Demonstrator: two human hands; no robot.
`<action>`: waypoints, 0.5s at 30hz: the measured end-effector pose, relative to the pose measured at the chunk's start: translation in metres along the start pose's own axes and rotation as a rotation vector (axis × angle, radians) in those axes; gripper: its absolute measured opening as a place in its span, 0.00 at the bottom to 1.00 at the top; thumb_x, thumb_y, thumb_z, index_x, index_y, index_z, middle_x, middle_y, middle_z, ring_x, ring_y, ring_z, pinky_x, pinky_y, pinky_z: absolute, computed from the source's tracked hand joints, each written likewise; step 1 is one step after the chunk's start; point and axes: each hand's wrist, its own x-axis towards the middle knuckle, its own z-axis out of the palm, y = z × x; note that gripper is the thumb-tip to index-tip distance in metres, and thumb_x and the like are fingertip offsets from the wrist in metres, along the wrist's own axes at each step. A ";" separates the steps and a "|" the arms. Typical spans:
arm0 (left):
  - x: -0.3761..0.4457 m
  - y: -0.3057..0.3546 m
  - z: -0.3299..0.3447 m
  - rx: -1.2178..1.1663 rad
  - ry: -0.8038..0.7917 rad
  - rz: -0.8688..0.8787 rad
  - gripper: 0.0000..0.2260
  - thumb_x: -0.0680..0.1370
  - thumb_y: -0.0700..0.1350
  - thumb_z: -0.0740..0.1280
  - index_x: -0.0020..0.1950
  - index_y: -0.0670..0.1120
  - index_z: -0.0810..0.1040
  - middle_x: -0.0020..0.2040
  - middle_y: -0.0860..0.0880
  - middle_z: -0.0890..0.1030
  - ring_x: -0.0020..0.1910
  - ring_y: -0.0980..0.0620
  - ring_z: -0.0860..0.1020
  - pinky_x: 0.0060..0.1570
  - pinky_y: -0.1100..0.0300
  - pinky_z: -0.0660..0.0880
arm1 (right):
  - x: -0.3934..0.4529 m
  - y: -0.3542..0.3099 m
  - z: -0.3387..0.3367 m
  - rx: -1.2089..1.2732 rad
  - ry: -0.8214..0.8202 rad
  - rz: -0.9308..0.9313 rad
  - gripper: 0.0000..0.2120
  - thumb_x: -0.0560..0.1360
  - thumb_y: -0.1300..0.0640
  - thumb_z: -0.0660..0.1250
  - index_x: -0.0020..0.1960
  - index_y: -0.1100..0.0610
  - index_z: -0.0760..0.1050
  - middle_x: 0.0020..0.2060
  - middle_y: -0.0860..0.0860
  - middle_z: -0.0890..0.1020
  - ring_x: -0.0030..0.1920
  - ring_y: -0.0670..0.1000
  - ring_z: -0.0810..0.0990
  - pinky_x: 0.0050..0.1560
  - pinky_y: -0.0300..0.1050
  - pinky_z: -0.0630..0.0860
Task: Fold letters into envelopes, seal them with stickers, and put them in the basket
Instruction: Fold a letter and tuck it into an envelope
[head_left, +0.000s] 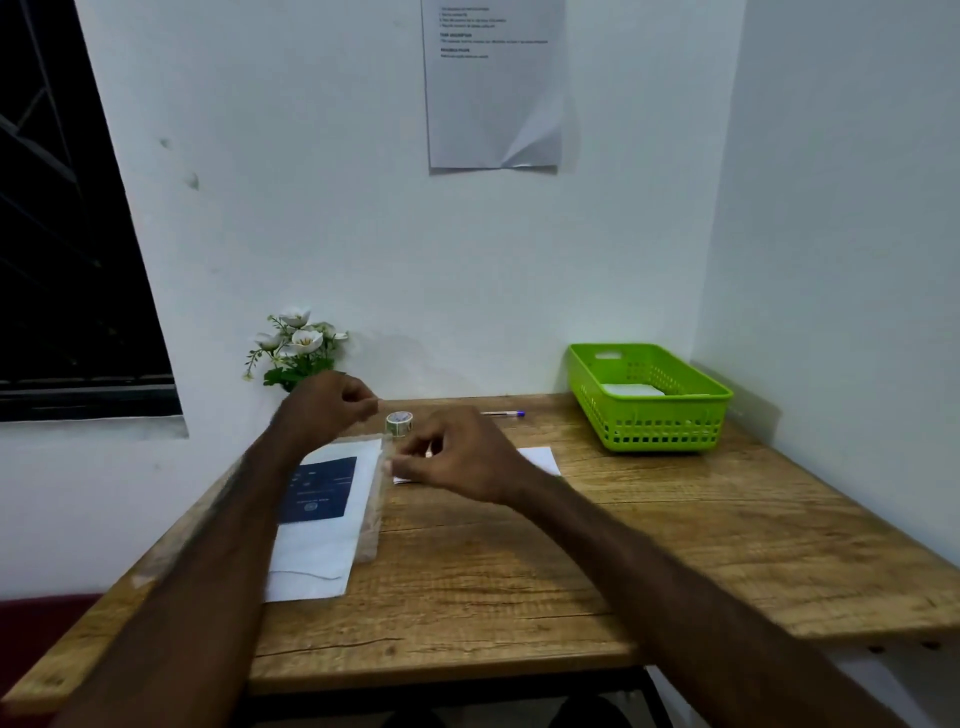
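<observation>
My left hand (327, 408) hovers over the back left of the table with its fingers curled, just left of the sticker roll (399, 422); I see nothing in it. My right hand (460, 460) is lower, its thumb and fingertips drawn together over the left end of a white envelope (540, 460) that lies flat. Blur hides whether it pinches anything small. A clear pack of envelopes (332, 499) with a dark blue label lies under my left forearm. The green basket (649, 415) stands at the back right with a white envelope (631, 389) inside.
A blue-capped pen (504, 413) lies near the wall behind my right hand. White artificial flowers (296, 343) stand at the back left corner. A printed sheet (493, 88) hangs on the wall. The wooden table (519, 571) meets walls at the back and right.
</observation>
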 end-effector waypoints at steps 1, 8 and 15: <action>-0.002 -0.009 -0.004 0.071 0.000 0.001 0.06 0.78 0.51 0.72 0.46 0.51 0.86 0.39 0.54 0.85 0.38 0.55 0.82 0.40 0.55 0.80 | -0.004 -0.009 0.009 0.039 -0.042 -0.024 0.12 0.73 0.43 0.75 0.47 0.51 0.88 0.40 0.44 0.87 0.39 0.43 0.81 0.38 0.44 0.77; -0.022 -0.067 -0.032 0.101 0.083 -0.078 0.05 0.77 0.52 0.74 0.44 0.52 0.87 0.40 0.53 0.85 0.38 0.53 0.81 0.44 0.52 0.78 | -0.032 -0.055 0.047 -0.215 -0.306 -0.017 0.25 0.74 0.34 0.70 0.60 0.51 0.83 0.54 0.48 0.80 0.53 0.47 0.76 0.48 0.50 0.77; -0.022 -0.087 -0.037 0.004 0.139 -0.100 0.05 0.76 0.51 0.75 0.43 0.51 0.88 0.37 0.55 0.85 0.36 0.53 0.82 0.42 0.50 0.81 | -0.046 -0.068 0.059 -0.233 -0.280 -0.059 0.12 0.78 0.46 0.72 0.56 0.52 0.84 0.55 0.49 0.77 0.56 0.49 0.73 0.48 0.50 0.76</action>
